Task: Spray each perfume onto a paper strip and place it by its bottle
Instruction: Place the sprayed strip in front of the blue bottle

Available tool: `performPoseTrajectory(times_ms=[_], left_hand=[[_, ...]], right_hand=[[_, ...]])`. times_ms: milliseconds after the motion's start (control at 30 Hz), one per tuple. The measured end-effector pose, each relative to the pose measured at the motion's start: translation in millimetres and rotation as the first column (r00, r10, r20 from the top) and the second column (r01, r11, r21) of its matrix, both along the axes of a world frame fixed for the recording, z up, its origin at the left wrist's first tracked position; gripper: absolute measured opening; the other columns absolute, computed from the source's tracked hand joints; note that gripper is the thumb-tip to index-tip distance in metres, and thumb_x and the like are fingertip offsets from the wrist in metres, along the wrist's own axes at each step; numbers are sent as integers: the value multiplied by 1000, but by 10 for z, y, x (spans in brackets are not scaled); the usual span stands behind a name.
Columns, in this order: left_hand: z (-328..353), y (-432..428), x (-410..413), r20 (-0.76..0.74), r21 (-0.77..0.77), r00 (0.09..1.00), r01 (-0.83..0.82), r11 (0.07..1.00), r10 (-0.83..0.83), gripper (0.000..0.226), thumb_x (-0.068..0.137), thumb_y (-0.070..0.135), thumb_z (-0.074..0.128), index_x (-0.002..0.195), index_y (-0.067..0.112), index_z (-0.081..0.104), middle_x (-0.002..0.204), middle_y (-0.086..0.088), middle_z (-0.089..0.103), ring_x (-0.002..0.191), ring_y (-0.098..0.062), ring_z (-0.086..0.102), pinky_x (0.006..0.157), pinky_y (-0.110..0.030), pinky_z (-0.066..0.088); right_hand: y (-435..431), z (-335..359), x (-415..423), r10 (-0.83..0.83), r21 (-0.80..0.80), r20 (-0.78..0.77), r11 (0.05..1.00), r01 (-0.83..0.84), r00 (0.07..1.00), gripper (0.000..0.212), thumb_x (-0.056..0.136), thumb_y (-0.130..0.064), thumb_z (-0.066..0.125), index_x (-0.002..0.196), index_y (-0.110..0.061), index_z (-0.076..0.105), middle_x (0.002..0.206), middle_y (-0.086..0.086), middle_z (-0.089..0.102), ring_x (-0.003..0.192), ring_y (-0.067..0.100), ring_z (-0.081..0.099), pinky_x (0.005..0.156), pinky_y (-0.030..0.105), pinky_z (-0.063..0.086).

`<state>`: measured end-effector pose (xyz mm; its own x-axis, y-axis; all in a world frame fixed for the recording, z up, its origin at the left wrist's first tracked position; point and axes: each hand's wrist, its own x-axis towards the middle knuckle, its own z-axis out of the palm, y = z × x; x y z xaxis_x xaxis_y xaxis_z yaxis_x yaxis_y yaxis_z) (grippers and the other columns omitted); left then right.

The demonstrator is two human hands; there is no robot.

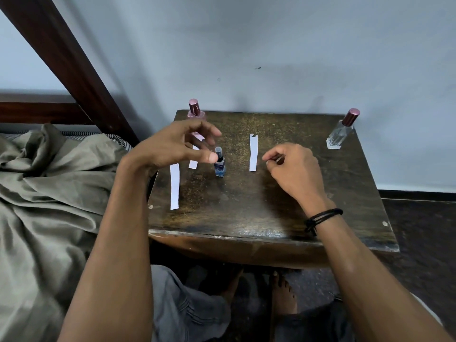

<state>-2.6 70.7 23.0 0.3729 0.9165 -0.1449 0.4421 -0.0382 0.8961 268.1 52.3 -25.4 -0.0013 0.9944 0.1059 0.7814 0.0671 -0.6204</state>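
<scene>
A small blue perfume bottle (219,167) stands upright on the dark wooden table (246,208). My left hand (177,146) hovers just left of it with fingers loosely spread and the thumb tip close to the bottle's neck, holding nothing. My right hand (292,166) rests over the table to the right with its fingers curled in; whether they pinch anything is unclear. Three white paper strips lie flat: one at the left (174,187), one partly under my left hand (193,164), one in the middle (253,154). A pink bottle (195,111) stands back left and a clear bottle (340,134) back right.
A bed with a crumpled olive sheet (49,183) touches the table's left side, and a dark wooden bedpost (64,60) slants above it. A pale wall stands right behind the table. My legs and bare feet (283,294) are beneath the front edge.
</scene>
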Motion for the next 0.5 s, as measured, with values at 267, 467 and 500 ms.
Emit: performPoseTrajectory(times_ms=[267,467,500], left_hand=[[-40,22,46,-117,2,991,61,998,-60,51,66,21,92,112,30,71,105,12,70,96,-4,66,78,-17,55],[-169,96,159,-248,63,968,49,997,-32,26,75,12,88,95,24,77,86,17,75,84,-8,72,72,-19,53],[-174,98,179,-234,77,972,39,996,-20,25,75,12,88,94,24,77,85,15,76,82,-8,72,70,-17,53]], right_hand=[[17,37,135,-74,-13,-75,997,73,994,16,87,-16,71,88,-31,77,87,-14,68,79,7,64,70,23,47],[33,8,89,-27,-23,-103,999,25,994,16,88,-16,72,89,-31,77,89,-13,71,79,5,64,70,22,49],[35,0,76,-4,-24,-115,1000,1,993,16,88,-16,73,89,-31,77,90,-14,71,79,3,64,69,20,48]])
